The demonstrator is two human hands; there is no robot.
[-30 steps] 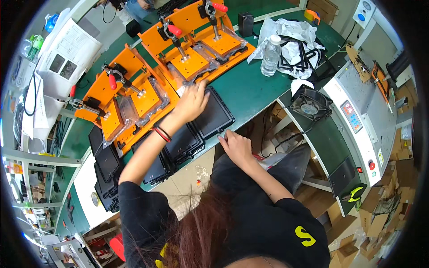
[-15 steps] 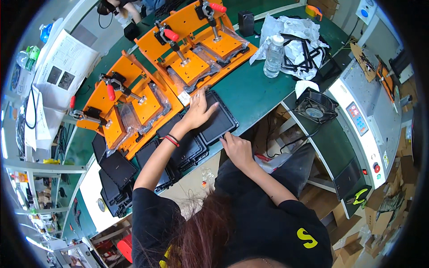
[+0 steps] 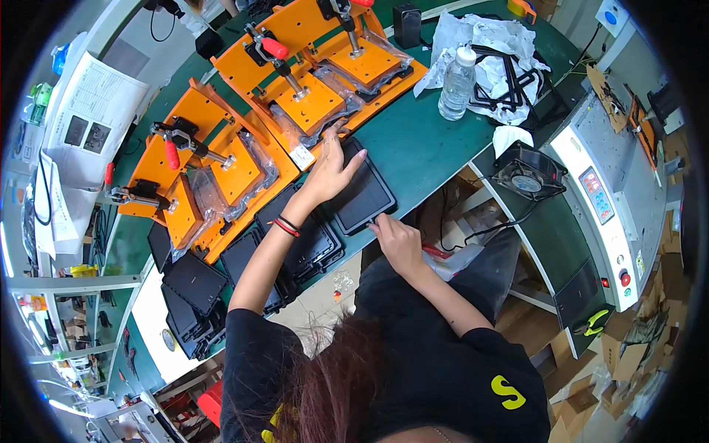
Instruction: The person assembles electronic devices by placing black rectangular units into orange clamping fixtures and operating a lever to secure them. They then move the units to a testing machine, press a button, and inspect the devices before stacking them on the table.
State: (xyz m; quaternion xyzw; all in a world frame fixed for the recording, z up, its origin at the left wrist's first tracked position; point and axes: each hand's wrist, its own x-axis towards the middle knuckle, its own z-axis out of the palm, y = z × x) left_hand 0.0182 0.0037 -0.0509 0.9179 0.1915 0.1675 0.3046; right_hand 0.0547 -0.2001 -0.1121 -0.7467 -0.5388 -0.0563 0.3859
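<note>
Left hand [image 3: 327, 171] we see spread flat on flat black rectangular plastic tray [image 3: 363, 193] | right hand [image 3: 396, 240] pinches its near edge | tray lies on green bench [image 3: 421, 144] beside orange clamp fixtures [image 3: 295, 96]

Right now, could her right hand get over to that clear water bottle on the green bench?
Probably yes. The right hand grips the near edge of the black tray, and the water bottle stands beyond it with only bare green bench between. She would likely need to let go and stretch.
</note>
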